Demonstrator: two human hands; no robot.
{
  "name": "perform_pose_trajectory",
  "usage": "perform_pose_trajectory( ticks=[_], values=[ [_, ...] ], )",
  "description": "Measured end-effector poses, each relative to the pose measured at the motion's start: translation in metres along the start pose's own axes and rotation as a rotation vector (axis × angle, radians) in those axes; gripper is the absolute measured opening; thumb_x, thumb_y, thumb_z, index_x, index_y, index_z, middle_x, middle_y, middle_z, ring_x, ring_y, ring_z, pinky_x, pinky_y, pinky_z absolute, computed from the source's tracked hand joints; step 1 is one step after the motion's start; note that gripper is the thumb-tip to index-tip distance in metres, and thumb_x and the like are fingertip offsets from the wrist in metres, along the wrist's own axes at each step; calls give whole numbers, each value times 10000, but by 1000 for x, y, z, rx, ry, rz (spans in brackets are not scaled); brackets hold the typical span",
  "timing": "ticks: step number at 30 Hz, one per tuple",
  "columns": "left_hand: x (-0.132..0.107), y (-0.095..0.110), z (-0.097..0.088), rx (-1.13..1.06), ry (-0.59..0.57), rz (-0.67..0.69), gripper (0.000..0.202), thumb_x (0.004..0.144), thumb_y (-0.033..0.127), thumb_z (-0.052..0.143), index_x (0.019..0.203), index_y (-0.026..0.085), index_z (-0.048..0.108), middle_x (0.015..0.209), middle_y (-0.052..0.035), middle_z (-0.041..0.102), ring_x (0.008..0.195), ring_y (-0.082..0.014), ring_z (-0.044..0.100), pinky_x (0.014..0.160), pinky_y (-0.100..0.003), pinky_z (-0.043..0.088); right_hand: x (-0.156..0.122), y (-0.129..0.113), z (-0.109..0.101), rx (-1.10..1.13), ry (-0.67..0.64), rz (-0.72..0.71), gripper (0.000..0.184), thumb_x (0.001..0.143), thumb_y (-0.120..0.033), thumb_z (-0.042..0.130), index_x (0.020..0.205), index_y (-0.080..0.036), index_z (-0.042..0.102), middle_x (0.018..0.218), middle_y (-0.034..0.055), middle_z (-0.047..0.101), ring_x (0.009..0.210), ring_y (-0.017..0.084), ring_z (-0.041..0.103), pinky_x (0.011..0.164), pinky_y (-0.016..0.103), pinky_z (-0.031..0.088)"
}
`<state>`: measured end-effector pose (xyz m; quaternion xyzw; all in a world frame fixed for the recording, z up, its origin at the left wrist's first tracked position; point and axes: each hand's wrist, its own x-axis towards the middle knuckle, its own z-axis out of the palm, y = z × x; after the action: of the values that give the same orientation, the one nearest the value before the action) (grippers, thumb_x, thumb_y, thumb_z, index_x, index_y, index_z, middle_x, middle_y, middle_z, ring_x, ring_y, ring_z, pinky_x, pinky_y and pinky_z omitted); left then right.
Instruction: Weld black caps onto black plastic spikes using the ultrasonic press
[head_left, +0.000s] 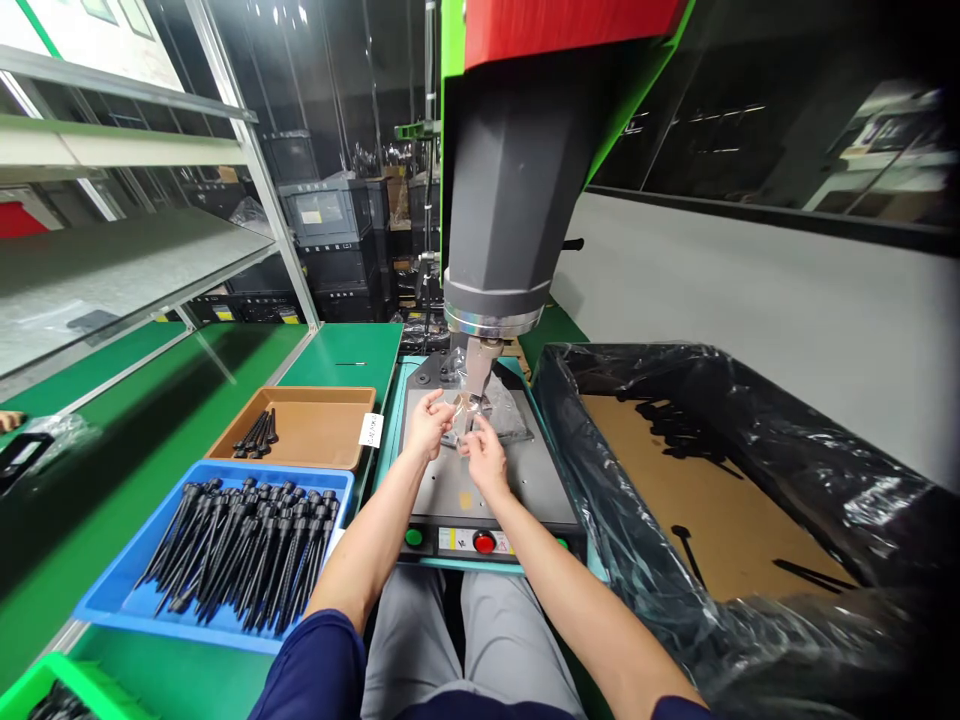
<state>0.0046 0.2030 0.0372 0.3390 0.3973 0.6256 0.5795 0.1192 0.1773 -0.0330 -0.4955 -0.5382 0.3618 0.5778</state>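
My left hand (428, 425) is just left of the tip of a metal press horn (480, 368), its fingers curled inward as if around something small. My right hand (486, 458) is right below the horn, index finger and thumb bent toward the same spot. What lies between the fingers is too small to make out. Under the horn tip a small dark piece (476, 399) shows near a fixture wrapped in clear plastic film (508, 408). Both hands are over the grey metal base plate (442, 492) of the machine.
Left, a blue tray (97, 607) holds many black strap-like parts (247, 540); behind it, a brown tray (322, 420) holds several. Right, a box lined with black plastic (607, 480) contains more black parts (682, 425). A red button (484, 542) and green button (413, 537) front the base.
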Motion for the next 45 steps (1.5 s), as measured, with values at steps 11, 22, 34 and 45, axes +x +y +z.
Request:
perform_pose_trajectory(
  ticks=[11, 22, 34, 45],
  values=[
    [2, -1, 5, -36, 41, 14, 691, 592, 253, 808, 1195, 160, 484, 721, 34, 596, 543, -69, 542, 507, -192, 352, 41, -15, -13, -292, 309, -254, 257, 832, -415, 539, 900, -181, 620, 1212, 160, 576, 1180, 269, 499, 1027, 443, 385],
    [3, 8, 9, -66, 61, 24, 696, 621, 233, 806, 1227, 127, 481, 711, 27, 603, 550, -76, 563, 512, -195, 362, 67, -38, -13, -302, 130, -160, 376, 796, -420, 553, 1042, -156, 659, 1141, 141, 655, 1088, 293, 564, 979, 446, 412],
    [-20, -15, -13, -26, 109, 16, 730, 574, 264, 819, 1204, 105, 487, 720, 25, 600, 553, -75, 545, 513, -202, 352, -20, -20, -41, -73, 108, -11, 401, 712, -494, 682, 948, -172, 647, 1186, 165, 638, 1129, 316, 587, 950, 478, 474],
    [-48, -24, -40, 328, 355, 79, 476, 759, 160, 645, 1213, 138, 504, 1026, -82, 642, 827, -123, 641, 772, -268, 494, -74, -49, -64, 144, -53, 25, 520, 705, -460, 767, 1125, -178, 646, 977, 102, 720, 885, 252, 687, 887, 453, 536]
  ],
)
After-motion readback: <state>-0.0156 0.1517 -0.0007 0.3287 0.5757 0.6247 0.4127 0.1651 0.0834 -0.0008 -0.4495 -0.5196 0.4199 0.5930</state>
